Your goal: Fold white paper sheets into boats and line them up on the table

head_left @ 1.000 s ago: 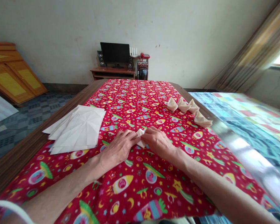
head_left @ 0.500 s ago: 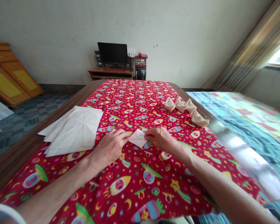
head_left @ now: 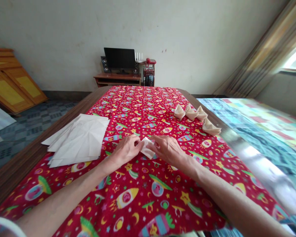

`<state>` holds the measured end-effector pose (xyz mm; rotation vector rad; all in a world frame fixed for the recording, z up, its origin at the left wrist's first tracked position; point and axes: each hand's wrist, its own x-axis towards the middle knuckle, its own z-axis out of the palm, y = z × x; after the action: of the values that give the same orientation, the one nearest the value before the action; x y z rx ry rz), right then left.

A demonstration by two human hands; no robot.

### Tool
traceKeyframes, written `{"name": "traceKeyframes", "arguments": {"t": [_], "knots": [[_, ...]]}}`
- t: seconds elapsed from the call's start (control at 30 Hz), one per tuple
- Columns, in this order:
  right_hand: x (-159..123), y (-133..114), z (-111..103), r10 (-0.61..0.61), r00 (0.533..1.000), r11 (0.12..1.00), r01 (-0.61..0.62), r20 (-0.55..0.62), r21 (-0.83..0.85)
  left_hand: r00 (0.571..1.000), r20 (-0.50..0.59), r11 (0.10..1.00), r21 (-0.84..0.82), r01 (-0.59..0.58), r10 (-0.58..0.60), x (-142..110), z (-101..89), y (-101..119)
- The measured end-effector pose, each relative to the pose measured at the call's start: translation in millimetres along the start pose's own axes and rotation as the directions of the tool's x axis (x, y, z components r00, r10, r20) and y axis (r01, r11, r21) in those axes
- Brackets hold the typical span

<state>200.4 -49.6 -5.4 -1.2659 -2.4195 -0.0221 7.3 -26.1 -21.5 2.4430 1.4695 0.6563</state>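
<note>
A small folded piece of white paper (head_left: 147, 149) stands partly raised in the middle of the red patterned cloth (head_left: 138, 184). My left hand (head_left: 128, 146) pinches its left corner between thumb and curled fingers. From the other side my right hand (head_left: 168, 147) grips the right edge, its fingers bent over the paper. Left of my hands lies a fanned stack of creased white paper sheets (head_left: 81, 141). Several folded boat-like paper pieces (head_left: 179, 112) sit at the right, one of them (head_left: 211, 127) nearer to me than the others.
The cloth covers a dark wooden table (head_left: 32, 158). Against the far wall a monitor (head_left: 119, 58) and speakers stand on a low desk (head_left: 117, 78). A wooden cabinet (head_left: 14, 82) is at the left, and a bed with a patterned cover (head_left: 256, 138) lies along the right.
Both hands have drawn closer together. The folded paper, flat before, is now tilted up and squeezed narrower between them. The stack and the folded pieces have stayed put.
</note>
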Motion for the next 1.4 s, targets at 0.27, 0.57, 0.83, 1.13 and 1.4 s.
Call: {"name": "traceKeyframes", "arguments": {"t": [0.27,0.57,0.83,1.13,1.4], "knots": [[7.6,-24.5,2.3,-0.090,0.985,0.994,0.079,-0.150,-0.078,0.998,-0.053,0.920,-0.392,0.015,-0.038,-4.3,-10.9,14.7],[18.3,1.7,10.0,0.449,0.882,0.625,-0.197,-0.141,0.755,0.988,-0.116,0.806,-0.592,0.016,-0.104,-5.6,7.6,4.2],[10.0,7.2,14.0,0.341,0.938,0.811,-0.329,0.066,0.483,0.996,-0.084,0.932,-0.364,-0.005,-0.028,-3.8,0.5,-5.0],[1.9,13.2,19.1,-0.017,0.999,0.994,0.022,-0.049,0.104,0.953,-0.196,0.972,0.093,-0.215,0.230,-10.5,5.0,-12.7],[-1.7,24.2,22.2,-0.295,0.955,0.932,0.291,-0.017,0.215,0.944,-0.040,0.945,0.029,-0.326,0.327,-26.7,-6.3,-4.5]]}}
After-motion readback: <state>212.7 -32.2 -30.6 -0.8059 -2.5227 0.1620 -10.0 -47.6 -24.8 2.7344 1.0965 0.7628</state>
